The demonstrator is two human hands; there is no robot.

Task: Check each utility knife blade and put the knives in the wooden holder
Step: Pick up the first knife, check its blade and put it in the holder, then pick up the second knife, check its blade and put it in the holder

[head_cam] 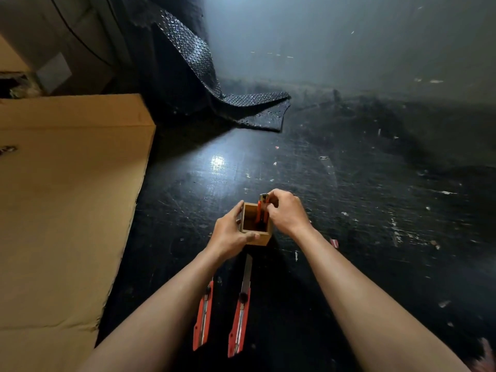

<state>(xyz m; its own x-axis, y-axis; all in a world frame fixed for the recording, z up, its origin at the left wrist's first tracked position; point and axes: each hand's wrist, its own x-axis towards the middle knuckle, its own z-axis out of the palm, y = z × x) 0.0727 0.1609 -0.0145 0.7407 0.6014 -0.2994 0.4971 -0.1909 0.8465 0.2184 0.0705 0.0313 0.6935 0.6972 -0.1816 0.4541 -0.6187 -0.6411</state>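
Tipping of the wooden holder [254, 238], clasped by the left hand [230, 232], is risked if the red utility knife [261, 210] pinched by the right hand [285, 212] is jammed against its wall.

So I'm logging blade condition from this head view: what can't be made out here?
- Knife in the wooden holder: its lower end sits inside the box and the right hand covers its top, so the blade is unseen.
- Left knife on the floor: its front end is hidden under the left forearm.
- Middle knife: blade is out, but the edge is too small to judge.
- Left hand hides the holder's left wall.
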